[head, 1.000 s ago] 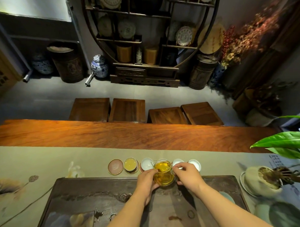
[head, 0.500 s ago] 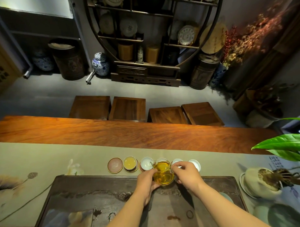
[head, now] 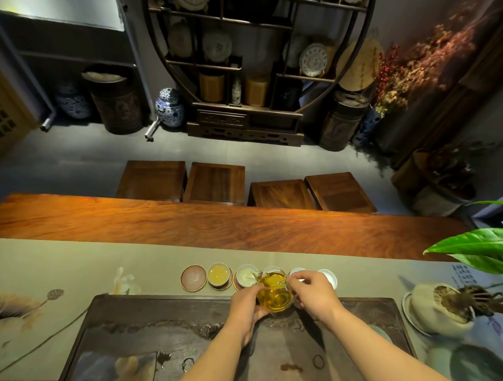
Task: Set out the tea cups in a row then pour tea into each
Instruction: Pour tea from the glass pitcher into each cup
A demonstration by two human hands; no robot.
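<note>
A glass pitcher (head: 274,292) of amber tea is held between both hands above the row of cups. My left hand (head: 246,306) cradles its left side and base. My right hand (head: 312,293) grips its handle side. The spout tilts left over a white cup (head: 246,275), which holds a little pale liquid. Left of it a cup (head: 218,273) is full of tea, and an empty reddish coaster (head: 193,277) lies at the row's left end. Two more white cups (head: 296,272) (head: 328,276) show behind my right hand; another is mostly hidden by the pitcher.
A dark carved tea tray (head: 169,330) lies under my arms on a grey-green runner (head: 62,265). A pale pot with dried roots (head: 437,306) and green leaves (head: 480,245) stand at the right. Several wooden stools (head: 215,180) line the table's far side.
The pitcher has tipped a bit more to the left toward the second white cup. Both hands keep their hold and stay almost in place.
</note>
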